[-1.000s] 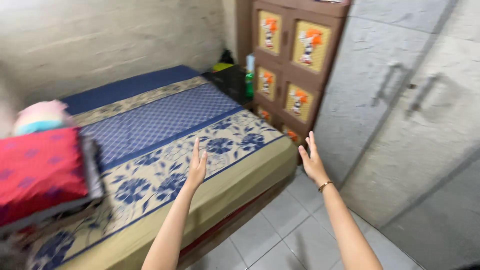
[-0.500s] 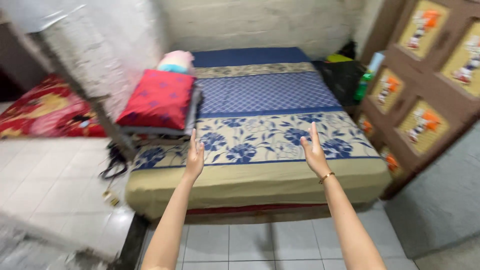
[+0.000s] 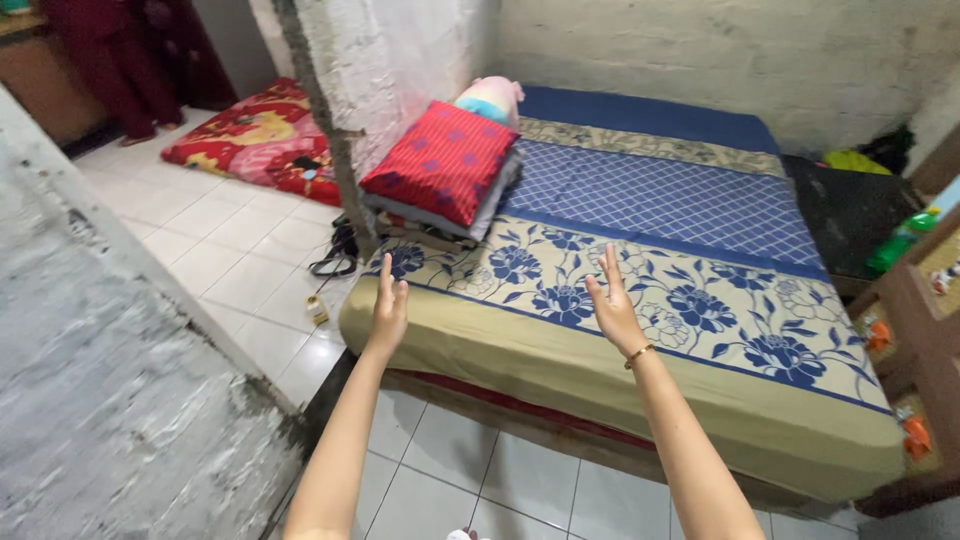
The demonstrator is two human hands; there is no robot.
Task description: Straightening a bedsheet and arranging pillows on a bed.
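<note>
Left hand (image 3: 388, 312) raised flat at about 7 o'clock of centre, palm turned inward, fingers straight and pressed together, holding nothing. Right hand (image 3: 613, 312) raised likewise at about 5 o'clock, fingers straight and close together, thumb slightly off to the side, empty too; thin gold bangle (image 3: 640, 354) at the wrist. Both hands well apart from each other, hovering in front of the near edge of the low mattress with a tan, blue-flowered sheet (image 3: 600, 350), not visibly touching it.

Mattress stretching from centre towards 1 o'clock, with a band of blue checked pattern (image 3: 660, 195) behind the flower band and a plain dark blue strip (image 3: 650, 115) against the far wall. Red patterned pillow (image 3: 440, 160) at 11 o'clock of the hands, lying on a stack of folded grey cloth (image 3: 440, 215) on the mattress's left side. Pink and pale blue soft toy (image 3: 490, 98) just behind the pillow, at 12 o'clock. Rough whitewashed wall end (image 3: 390, 60) beside the pillow, at 11 o'clock. Red flowered floor mat (image 3: 250, 140) further off at 10 o'clock on white floor tiles (image 3: 220, 260). Black strap or bag (image 3: 335, 255) on the floor just beside the mattress corner, at 9 o'clock of the left hand. Green plastic bottle (image 3: 900, 245) at 3 o'clock, beside a brown cupboard (image 3: 925, 310). Dark low table (image 3: 850, 215) at 2 o'clock.
</note>
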